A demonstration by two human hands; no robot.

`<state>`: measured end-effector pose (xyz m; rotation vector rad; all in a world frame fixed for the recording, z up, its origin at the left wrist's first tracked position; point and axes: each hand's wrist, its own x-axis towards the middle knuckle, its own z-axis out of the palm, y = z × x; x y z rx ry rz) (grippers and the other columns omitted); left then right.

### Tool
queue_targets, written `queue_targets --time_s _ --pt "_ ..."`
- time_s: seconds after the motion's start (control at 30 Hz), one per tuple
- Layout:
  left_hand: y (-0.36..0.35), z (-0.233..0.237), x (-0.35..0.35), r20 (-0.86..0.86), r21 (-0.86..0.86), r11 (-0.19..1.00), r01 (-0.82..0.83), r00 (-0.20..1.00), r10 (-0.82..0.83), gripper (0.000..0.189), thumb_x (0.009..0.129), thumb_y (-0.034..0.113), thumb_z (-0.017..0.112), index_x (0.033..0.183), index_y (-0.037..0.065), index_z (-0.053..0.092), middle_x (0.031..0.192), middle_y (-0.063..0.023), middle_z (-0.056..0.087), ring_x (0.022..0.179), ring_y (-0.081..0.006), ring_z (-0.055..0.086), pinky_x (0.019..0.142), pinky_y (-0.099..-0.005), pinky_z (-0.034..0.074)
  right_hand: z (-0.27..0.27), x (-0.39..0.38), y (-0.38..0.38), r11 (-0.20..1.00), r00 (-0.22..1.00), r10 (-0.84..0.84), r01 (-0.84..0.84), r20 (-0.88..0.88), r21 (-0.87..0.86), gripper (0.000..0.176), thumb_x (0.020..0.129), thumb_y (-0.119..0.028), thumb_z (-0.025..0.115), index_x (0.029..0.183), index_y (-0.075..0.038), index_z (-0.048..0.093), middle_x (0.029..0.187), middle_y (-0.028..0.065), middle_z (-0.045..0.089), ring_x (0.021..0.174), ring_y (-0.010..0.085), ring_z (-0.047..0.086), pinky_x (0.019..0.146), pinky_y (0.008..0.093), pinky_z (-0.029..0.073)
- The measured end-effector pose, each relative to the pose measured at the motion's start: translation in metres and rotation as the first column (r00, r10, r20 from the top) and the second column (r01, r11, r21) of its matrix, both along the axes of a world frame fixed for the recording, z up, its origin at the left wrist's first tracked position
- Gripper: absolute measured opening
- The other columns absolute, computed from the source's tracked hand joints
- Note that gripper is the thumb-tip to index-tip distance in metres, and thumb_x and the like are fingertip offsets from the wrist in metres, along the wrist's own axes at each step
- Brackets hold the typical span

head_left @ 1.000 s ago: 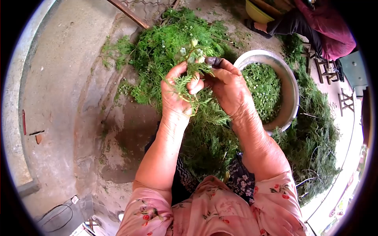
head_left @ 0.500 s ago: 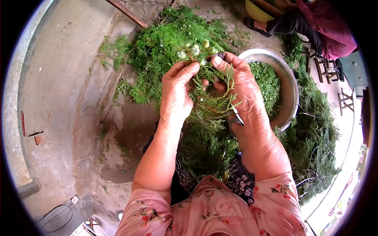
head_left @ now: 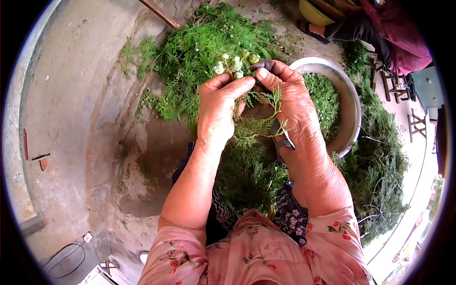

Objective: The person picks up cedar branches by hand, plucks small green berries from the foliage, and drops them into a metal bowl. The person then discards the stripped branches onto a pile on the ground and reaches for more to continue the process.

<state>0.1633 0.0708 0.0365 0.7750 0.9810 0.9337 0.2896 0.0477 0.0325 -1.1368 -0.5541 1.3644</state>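
Note:
Both hands meet around an evergreen sprig (head_left: pixel 256 126) with scaly, flat leaves and several pale green, knobbly cones (head_left: pixel 236 64) at its top. My left hand (head_left: pixel 221 102) pinches the stem just under the cones between thumb and fingers. My right hand (head_left: pixel 289 90) is closed at the right of the cluster, thumb against a dark-stained index finger, beside one cone; its exact grip point is hidden. Leafy ends hang below the two hands. Behind them lies a large heap of green cuttings (head_left: pixel 199 52).
A wide metal basin (head_left: pixel 350 99) holding green pickings (head_left: pixel 320 102) stands at my right. More cut branches (head_left: pixel 380 166) lie beyond it. A seated person (head_left: pixel 394 35) is at the upper right near a yellow-green bowl (head_left: pixel 316 14). Small wooden stools (head_left: pixel 394 88) stand at the right.
My left thumb has moved right, closer to my right hand. The cones have shifted slightly and the hanging leaves have swung. The view has tilted a little.

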Motion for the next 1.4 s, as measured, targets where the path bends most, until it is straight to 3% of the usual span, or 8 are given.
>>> queue_targets --time_s 0.13,0.2,0.47,0.8,0.93,1.0,1.13,1.4 --pt "0.000 -0.005 0.000 0.040 0.059 0.998 0.004 0.999 -0.006 0.013 0.076 0.005 0.062 0.089 0.005 0.062 0.075 -0.0015 0.062 0.058 -0.0054 0.054 0.039 -0.0161 0.031 0.000 -0.001 -0.001 1.000 0.998 -0.002 0.003 -0.066 0.018 0.013 0.082 -0.013 0.062 0.091 -0.004 0.062 0.076 0.0009 0.060 0.065 0.0074 0.052 0.051 0.0216 0.043" --pt "0.000 0.000 -0.001 0.081 -0.009 1.000 0.029 0.996 -0.028 0.011 0.074 0.006 0.066 0.085 0.005 0.064 0.074 -0.0003 0.064 0.063 -0.0062 0.059 0.042 -0.0184 0.033 -0.003 -0.002 -0.002 1.000 0.948 0.020 -0.020 -0.316 0.005 0.013 0.083 -0.014 0.060 0.091 -0.003 0.060 0.076 0.0006 0.059 0.062 0.0076 0.051 0.053 0.0214 0.042" --pt "0.002 -0.004 -0.003 0.064 0.080 0.994 0.072 0.995 -0.077 0.012 0.076 0.008 0.064 0.088 0.005 0.063 0.077 -0.0017 0.065 0.067 -0.0066 0.059 0.046 -0.0193 0.036 0.022 -0.003 -0.008 0.983 0.961 -0.114 0.072 -0.251 -0.168 0.014 0.084 -0.010 0.052 0.096 -0.004 0.055 0.084 0.0030 0.057 0.073 0.0118 0.056 0.065 0.0263 0.050" --pt "0.008 -0.016 -0.005 0.110 0.136 0.991 -0.018 0.994 0.003 0.011 0.077 0.001 0.061 0.088 0.002 0.062 0.081 -0.0024 0.062 0.070 -0.0085 0.055 0.062 -0.0228 0.043 -0.001 0.018 0.002 0.994 0.934 -0.110 0.103 -0.340 -0.038 0.010 0.081 -0.006 0.058 0.092 -0.006 0.057 0.078 0.0016 0.058 0.066 0.0109 0.056 0.053 0.0213 0.045" --pt "0.004 -0.015 -0.001 -0.082 0.268 0.963 -0.026 0.995 0.050 0.004 0.077 0.001 0.063 0.081 0.001 0.064 0.072 -0.0011 0.062 0.062 -0.0061 0.053 0.053 -0.0202 0.042 0.000 0.020 0.000 0.989 0.979 -0.119 0.132 -0.165 0.067 0.013 0.081 -0.013 0.063 0.090 -0.004 0.059 0.074 0.0001 0.057 0.059 0.0075 0.050 0.048 0.0208 0.041" --pt "0.002 -0.016 0.001 -0.090 0.291 0.956 -0.032 0.994 0.061 0.002 0.076 0.001 0.064 0.078 0.000 0.065 0.068 0.0009 0.061 0.059 -0.0031 0.050 0.050 -0.0188 0.039 0.004 0.010 -0.001 0.992 0.977 -0.030 0.004 0.210 0.124 0.013 0.079 -0.013 0.065 0.088 -0.003 0.062 0.065 -0.0025 0.057 0.051 0.0042 0.047 0.046 0.0176 0.038" --pt "0.002 -0.018 -0.001 -0.219 0.366 0.929 0.064 0.975 0.020 0.013 0.076 -0.007 0.060 0.087 -0.002 0.063 0.081 -0.0044 0.063 0.071 -0.0075 0.056 0.064 -0.0203 0.046 -0.003 -0.001 -0.001 0.978 0.873 -0.033 -0.072 0.487 0.194 0.023 0.072 -0.013 0.071 0.087 0.002 0.061 0.062 0.0018 0.057 0.055 0.0061 0.046 0.049 0.0237 0.041" --pt "-0.001 -0.019 0.001 -0.266 0.355 0.927 0.119 0.964 -0.022 0.016 0.076 -0.008 0.060 0.090 -0.003 0.063 0.083 -0.0047 0.064 0.073 -0.0093 0.058 0.065 -0.0215 0.047 -0.002 0.001 -0.001 0.991 0.794 0.048 -0.116 0.606 0.074 0.022 0.071 -0.013 0.072 0.082 0.002 0.059 0.061 0.0039 0.056 0.055 0.0075 0.047 0.049 0.0252 0.041"
